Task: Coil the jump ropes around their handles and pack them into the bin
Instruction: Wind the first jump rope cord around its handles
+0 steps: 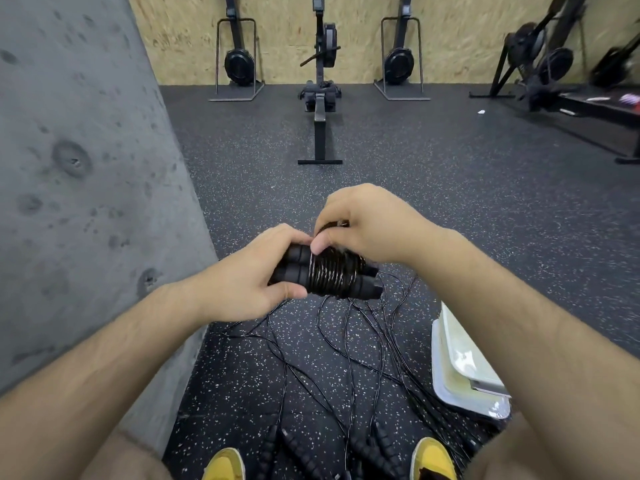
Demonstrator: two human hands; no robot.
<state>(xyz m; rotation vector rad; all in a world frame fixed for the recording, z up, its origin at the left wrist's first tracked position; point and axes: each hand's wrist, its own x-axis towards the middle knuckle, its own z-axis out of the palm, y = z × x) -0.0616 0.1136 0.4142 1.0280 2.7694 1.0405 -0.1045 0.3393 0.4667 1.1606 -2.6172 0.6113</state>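
— Nearest to the camera, what lies below the bundle of handles?

— Two yellow shoes. Between them are several loose black ribbed handles on the speckled rubber floor. Thin black ropes run up from them in a tangle, right under the bundle.

— And to the bundle's right?

— A pale plastic container lies low on the floor, partly behind the right forearm. I cannot tell if it is the bin or a lid.

— Now the bundle itself?

— It is a pair of black foam handles side by side, held above the floor, with rope coiled tightly round their middle. The left hand grips the bundle's left end, fingers curled round it. The right hand is over the top of the coil, thumb and fingertips pinching a strand of rope.

— Left of the bundle?

— A grey concrete wall.

— Beyond it?

— A rowing machine straight ahead, with an upright black machine on each side, against a chipboard wall.
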